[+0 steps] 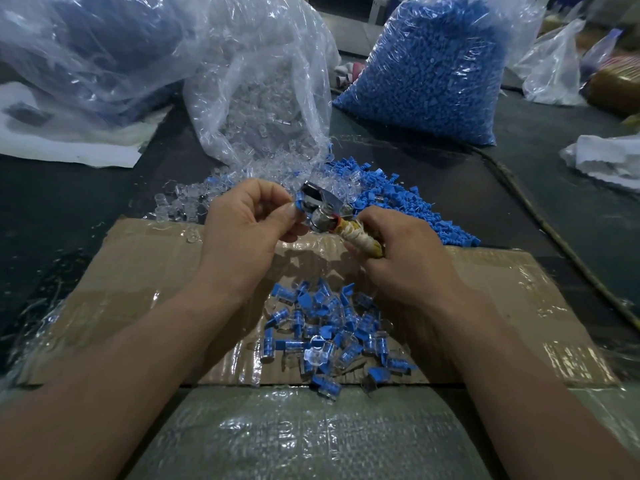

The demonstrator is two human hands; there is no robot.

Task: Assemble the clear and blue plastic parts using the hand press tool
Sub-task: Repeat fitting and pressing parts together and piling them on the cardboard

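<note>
Left hand (249,220) pinching a blue part (299,202) at the hand press tool (323,209) head, right hand (398,251) gripping its wrapped handle, assembled parts (329,330) lying on cardboard (145,258) at 6 o'clock.

One head-worn wide-angle view, looking forward and down along the forearms. Close on left hand (249,220) and right hand (401,261) mid-frame; table (519,188) stretches away toward the top edge.

Dark tabletop (519,188), taped cardboard sheet (145,258), dim light
</note>
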